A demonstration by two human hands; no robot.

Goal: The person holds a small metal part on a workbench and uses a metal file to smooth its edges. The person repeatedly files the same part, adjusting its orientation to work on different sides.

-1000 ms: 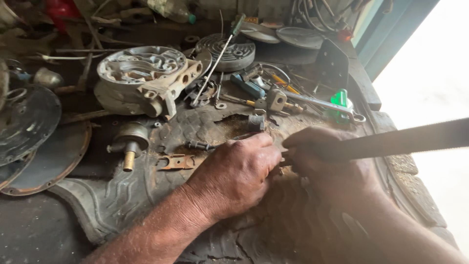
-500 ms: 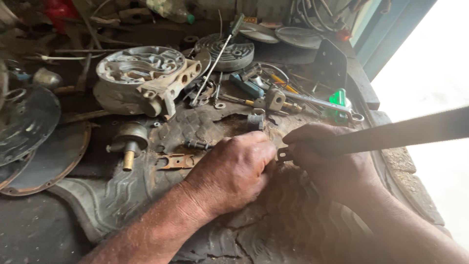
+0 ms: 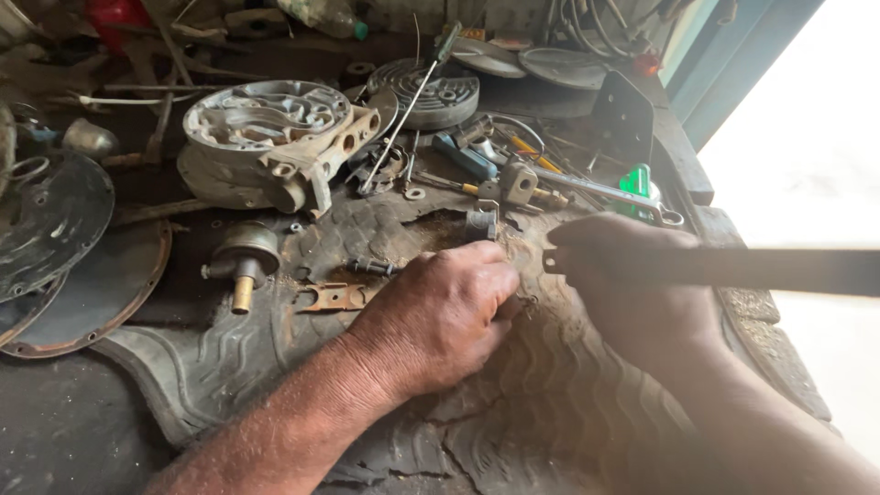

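**Bar swings level, hands close in**

Since a second ago the flat metal bar [image 3: 733, 269] drops from a slight upward tilt to level, so I judge the filing stroke continues. My right hand [image 3: 632, 284] is wrapped around its near end. My left hand [image 3: 440, 316] curls, knuckles up, over something small on the rubber mat [image 3: 275, 357]; I cannot tell what. I see no container holding anything; the aluminium housing [image 3: 270, 137] sits open behind.

Two hands [image 3: 440, 316], one flat metal bar [image 3: 733, 269], one aluminium housing [image 3: 270, 142], one screwdriver [image 3: 408, 105], two round plates [image 3: 50, 225].
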